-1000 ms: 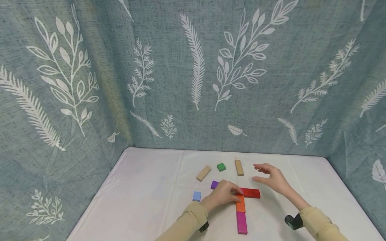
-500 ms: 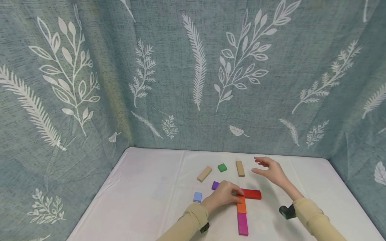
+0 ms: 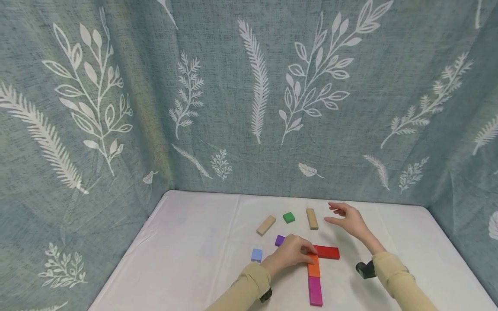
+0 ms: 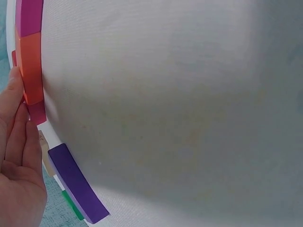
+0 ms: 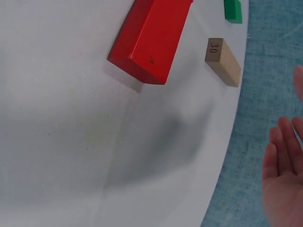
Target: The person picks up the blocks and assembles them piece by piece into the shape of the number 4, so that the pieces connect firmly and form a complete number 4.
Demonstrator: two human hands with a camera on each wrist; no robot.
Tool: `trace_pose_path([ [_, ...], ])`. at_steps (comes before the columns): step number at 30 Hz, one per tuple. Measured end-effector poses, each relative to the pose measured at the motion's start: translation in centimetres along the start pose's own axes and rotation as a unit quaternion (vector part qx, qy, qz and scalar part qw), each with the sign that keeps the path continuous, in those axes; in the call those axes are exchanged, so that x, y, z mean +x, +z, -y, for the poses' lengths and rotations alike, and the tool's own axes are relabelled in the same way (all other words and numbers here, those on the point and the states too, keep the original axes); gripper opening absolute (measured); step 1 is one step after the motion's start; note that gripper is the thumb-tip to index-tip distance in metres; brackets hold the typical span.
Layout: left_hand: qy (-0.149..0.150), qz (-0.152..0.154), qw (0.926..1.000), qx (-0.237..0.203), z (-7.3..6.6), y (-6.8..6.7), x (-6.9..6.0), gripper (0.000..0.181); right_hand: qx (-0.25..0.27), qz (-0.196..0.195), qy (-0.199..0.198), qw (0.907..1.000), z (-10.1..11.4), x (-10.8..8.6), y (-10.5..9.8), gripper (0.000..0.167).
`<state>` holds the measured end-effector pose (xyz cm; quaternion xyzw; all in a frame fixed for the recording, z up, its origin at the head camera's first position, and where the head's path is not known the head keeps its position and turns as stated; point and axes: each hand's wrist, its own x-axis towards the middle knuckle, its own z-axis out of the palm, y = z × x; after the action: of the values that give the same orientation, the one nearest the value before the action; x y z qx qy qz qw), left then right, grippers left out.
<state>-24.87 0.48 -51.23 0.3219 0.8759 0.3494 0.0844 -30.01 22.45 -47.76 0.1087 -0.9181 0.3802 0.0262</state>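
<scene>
My left hand [image 3: 291,252] reaches in from the left in the head view. Its thumb rests against an orange block [image 3: 314,268], and its fingertips touch a small pink block [image 4: 37,113] at the orange one's far end. A magenta block [image 3: 315,291] meets the near end. To the right extends a red block [image 3: 328,252], while a purple block [image 3: 279,240] lies partly behind the left hand. Over the table's right side hovers my right hand [image 3: 348,221], fingers apart from the thumb and holding nothing. The closest thing to it is a wooden block [image 3: 312,219].
Behind the coloured blocks lie a second wooden block [image 3: 266,225] and a green block [image 3: 288,217]. A light blue block [image 3: 256,255] sits left of the left hand. Leaf-patterned curtains [image 3: 229,108] enclose the white table [image 3: 186,250] at the back and sides.
My right hand has moved slightly up and away from the red block, then held nearly still. The left hand keeps its place on the blocks. The whole head view has shifted slightly.
</scene>
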Motion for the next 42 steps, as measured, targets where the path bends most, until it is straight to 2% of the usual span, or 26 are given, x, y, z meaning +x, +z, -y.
trace_pose_path([
  [9,0.009,0.002,0.9999,-0.005,0.3,0.0,-0.2,0.021,0.006,0.040,0.011,0.9991,-0.6,0.5,0.8,0.059],
  [20,0.002,0.007,0.9999,0.012,0.0,0.0,-0.3,0.020,-0.007,0.107,0.016,0.9941,-0.8,0.9,1.9,0.065],
  [31,0.017,0.008,0.9998,0.012,-0.2,0.2,-0.5,0.020,-0.027,0.134,0.014,0.9905,-1.3,1.3,3.0,0.072],
  [38,0.025,0.001,0.9995,0.017,0.0,0.2,-0.3,0.020,-0.066,0.149,-0.020,0.9864,-0.8,2.1,3.0,0.078],
  [42,0.027,-0.004,0.9995,0.018,0.2,0.0,-0.3,0.020,-0.070,0.162,-0.019,0.9841,-0.6,2.8,3.0,0.079],
])
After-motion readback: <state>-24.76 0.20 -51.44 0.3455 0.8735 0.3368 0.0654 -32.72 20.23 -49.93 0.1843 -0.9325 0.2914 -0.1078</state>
